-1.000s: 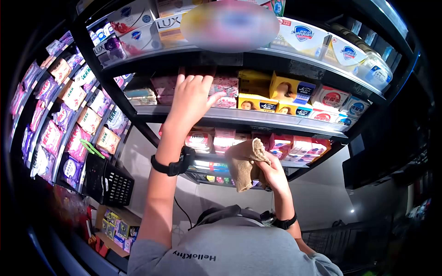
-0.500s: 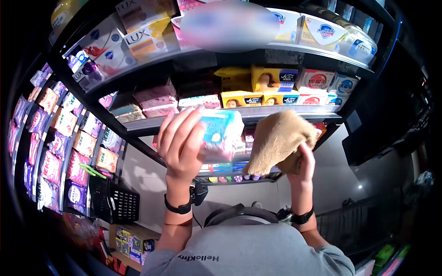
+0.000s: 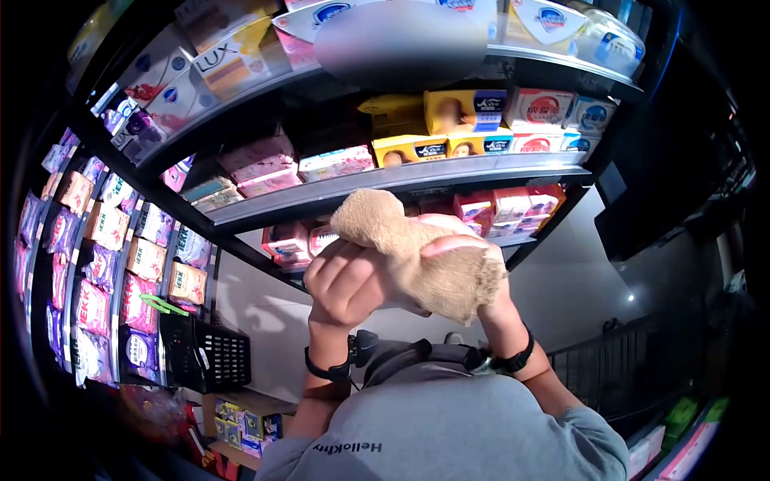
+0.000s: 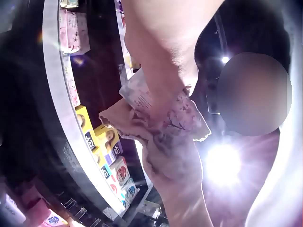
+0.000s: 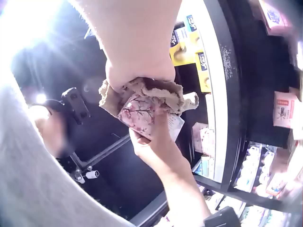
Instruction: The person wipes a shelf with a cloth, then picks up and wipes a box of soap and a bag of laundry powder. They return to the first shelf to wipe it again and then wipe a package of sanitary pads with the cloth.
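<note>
In front of the shelf my left hand (image 3: 349, 280) grips a pink blossom-printed pack (image 5: 141, 113), its thumb laid across the printed face in the right wrist view. My right hand (image 3: 459, 239) holds a tan cloth (image 3: 409, 252) draped over the pack, with the thumb pressed on top of it. From above, the cloth hides nearly all of the pack. Dark branches and pink flowers on the pack show below the cloth's frayed edges in the left wrist view.
Similar pink packs (image 3: 261, 160) and yellow boxes (image 3: 409, 151) line the middle shelf (image 3: 321, 191). More boxed goods stand above and below it. A black basket (image 3: 224, 357) is at the left, near racks of bagged wipes (image 3: 144, 260) and an open carton (image 3: 245, 421).
The left hand reached into the middle shelf, then drew out the pack and brought it toward the body. The cloth in the right hand has moved left and now covers the pack.
</note>
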The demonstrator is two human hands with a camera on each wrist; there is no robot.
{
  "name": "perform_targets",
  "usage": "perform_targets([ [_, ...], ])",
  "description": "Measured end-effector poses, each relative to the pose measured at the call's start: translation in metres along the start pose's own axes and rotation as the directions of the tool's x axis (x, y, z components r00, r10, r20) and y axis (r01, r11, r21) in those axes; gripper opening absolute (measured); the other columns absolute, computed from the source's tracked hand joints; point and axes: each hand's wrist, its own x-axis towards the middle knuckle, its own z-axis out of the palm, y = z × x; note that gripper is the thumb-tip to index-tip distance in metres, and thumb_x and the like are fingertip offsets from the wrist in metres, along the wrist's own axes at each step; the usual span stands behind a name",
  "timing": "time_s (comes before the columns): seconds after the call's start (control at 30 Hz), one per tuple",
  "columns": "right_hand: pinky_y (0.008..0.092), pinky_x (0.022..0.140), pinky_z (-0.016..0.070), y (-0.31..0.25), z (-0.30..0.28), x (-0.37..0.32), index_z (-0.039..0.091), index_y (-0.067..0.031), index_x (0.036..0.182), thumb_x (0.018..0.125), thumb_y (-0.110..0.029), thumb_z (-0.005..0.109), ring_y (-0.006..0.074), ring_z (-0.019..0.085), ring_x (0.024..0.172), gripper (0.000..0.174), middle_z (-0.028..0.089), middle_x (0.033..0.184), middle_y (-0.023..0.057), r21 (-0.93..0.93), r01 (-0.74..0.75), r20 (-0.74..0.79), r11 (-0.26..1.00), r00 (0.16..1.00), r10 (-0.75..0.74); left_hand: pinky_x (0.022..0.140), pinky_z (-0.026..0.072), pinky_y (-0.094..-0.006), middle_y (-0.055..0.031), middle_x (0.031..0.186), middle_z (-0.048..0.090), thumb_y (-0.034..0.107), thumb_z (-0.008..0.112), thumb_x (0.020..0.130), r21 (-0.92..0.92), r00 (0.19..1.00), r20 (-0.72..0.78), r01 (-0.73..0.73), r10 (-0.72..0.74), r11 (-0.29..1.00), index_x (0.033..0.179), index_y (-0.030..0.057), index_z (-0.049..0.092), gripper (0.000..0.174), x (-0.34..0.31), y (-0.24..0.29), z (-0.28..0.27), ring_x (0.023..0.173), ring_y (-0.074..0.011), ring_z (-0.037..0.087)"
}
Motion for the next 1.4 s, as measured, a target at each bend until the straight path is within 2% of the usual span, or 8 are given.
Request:
perform_targets([
  [0.2, 0.0344, 0.088, 0.0422, 0.010, 0.012, -0.011, 0.058, 0.0051, 0.104, 0.077, -0.037, 0.049, 0.0219, 0.056, 0.099, 0.051, 0.057, 0.109, 0.0174, 0.044, 0.062, -0.265, 0.997, 0.963, -0.048, 0.069, 0.0504, -0.0383, -0.0142, 0.091, 0.060, 0.019, 0.063, 0.071, -0.233, 0.981, -0.068, 0.164, -0.184, 0.959, 0.085, 0.0027, 0.057, 0.022, -0.007, 0.009, 0.011, 0.078, -0.0314, 0.061],
  [0.27, 0.0273, 0.082, 0.0442, -0.002, 0.010, -0.019, 0.051, 0.0059, 0.113, 0.079, -0.007, 0.043, 0.0132, 0.056, 0.093, 0.037, 0.059, 0.103, 0.0112, 0.180, -0.458, -0.219, 0.870, 0.844, 0.490, 0.069, 0.0509, -0.0379, -0.0162, 0.090, 0.061, 0.018, 0.063, 0.072, -0.376, 0.922, -0.177, 0.260, -0.344, 0.890, 0.094, 0.0014, 0.056, 0.028, -0.004, 0.022, 0.018, 0.078, -0.0317, 0.061],
  [0.33, 0.0221, 0.068, 0.0471, 0.023, 0.030, -0.019, 0.050, 0.0052, 0.113, 0.081, -0.009, 0.045, 0.0096, 0.058, 0.078, 0.036, 0.061, 0.095, 0.0088, 0.145, -0.010, -0.392, 0.989, 0.918, 0.067, 0.069, 0.0512, -0.0377, -0.0178, 0.091, 0.062, 0.019, 0.066, 0.072, -0.332, 0.952, -0.149, 0.207, -0.267, 0.920, 0.100, 0.0006, 0.055, 0.035, 0.002, 0.024, 0.016, 0.078, -0.0320, 0.062],
  [0.63, 0.0169, 0.035, 0.0346, 0.021, 0.014, -0.036, 0.040, 0.0022, 0.119, 0.087, -0.037, 0.043, 0.0039, 0.043, 0.040, 0.051, 0.049, 0.057, -0.0002, 0.264, -0.331, -0.189, 0.906, 0.903, 0.386, 0.090, 0.0380, -0.0409, -0.0205, 0.110, 0.052, 0.025, 0.078, 0.066, -0.569, 0.916, -0.063, 0.293, -0.397, 0.768, 0.107, 0.0011, 0.041, 0.060, -0.008, 0.031, 0.030, 0.102, -0.0301, 0.051],
  [0.73, 0.0386, 0.097, 0.0375, 0.008, 0.016, -0.034, 0.030, 0.0012, 0.132, 0.084, -0.063, 0.029, 0.0268, 0.044, 0.117, 0.080, 0.041, 0.130, 0.0170, 0.328, -0.208, -0.106, 0.922, 0.961, 0.255, 0.088, 0.0388, -0.0409, -0.0194, 0.108, 0.052, 0.029, 0.079, 0.065, -0.469, 0.939, -0.085, 0.258, -0.334, 0.845, 0.106, 0.0017, 0.041, 0.062, 0.000, 0.036, 0.025, 0.099, -0.0301, 0.051],
  [0.87, 0.0359, 0.099, 0.0333, 0.032, -0.003, -0.035, 0.028, -0.0002, 0.134, 0.076, -0.077, 0.024, 0.0255, 0.040, 0.120, 0.096, 0.038, 0.133, 0.0148, 0.983, -0.164, 0.171, -0.080, 0.982, 0.083, 0.090, 0.0368, -0.0415, -0.0192, 0.111, 0.050, 0.033, 0.080, 0.062, -0.566, 0.906, -0.095, 0.292, -0.413, 0.771, 0.107, 0.0033, 0.039, 0.068, 0.004, 0.038, 0.028, 0.102, -0.0300, 0.049],
  [1.03, 0.0358, 0.102, 0.0268, 0.028, -0.015, -0.034, 0.040, 0.0034, 0.128, 0.069, -0.051, 0.067, 0.0233, 0.036, 0.123, 0.084, 0.040, 0.131, 0.0151, 0.223, -0.181, 0.005, 0.958, 0.983, 0.185, 0.086, 0.0410, -0.0406, -0.0185, 0.104, 0.056, 0.025, 0.074, 0.069, -0.701, 0.895, -0.040, 0.292, -0.445, 0.650, 0.122, -0.0009, 0.036, 0.070, 0.014, 0.037, 0.033, 0.097, -0.0318, 0.053],
  [1.4, 0.0302, 0.092, 0.0381, 0.015, 0.003, -0.015, 0.040, 0.0046, 0.122, 0.065, -0.013, 0.076, 0.0165, 0.050, 0.106, 0.069, 0.052, 0.115, 0.0116, 0.069, -0.134, -0.123, 0.989, 0.982, 0.142, 0.099, 0.0296, -0.0416, -0.0248, 0.131, 0.033, 0.050, 0.072, 0.065, -0.697, 0.814, 0.070, 0.454, -0.577, 0.555, 0.138, -0.0017, 0.010, 0.109, 0.003, 0.027, 0.051, 0.118, -0.0324, 0.039],
])
